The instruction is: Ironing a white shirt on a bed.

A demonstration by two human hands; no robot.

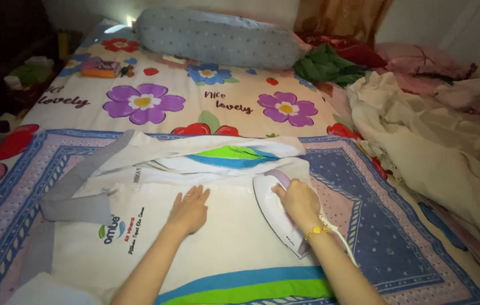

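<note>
Head camera looks down on a white polo shirt (206, 248) with blue and green bands, spread on a patterned blanket (398, 226) over a flowered bedsheet (155, 101). The right hand (299, 200) is closed around the handle of a white electric iron (276, 217), which sits flat on the shirt near its placket; the left hand (190, 209) lies open, palm down, on the cloth just beside it. Pressing well here would mean keeping that flat hand tensioning the fabric clear of the soleplate, gliding in straight passes, and minding the cord (341, 243) trailing by the wrist.
</note>
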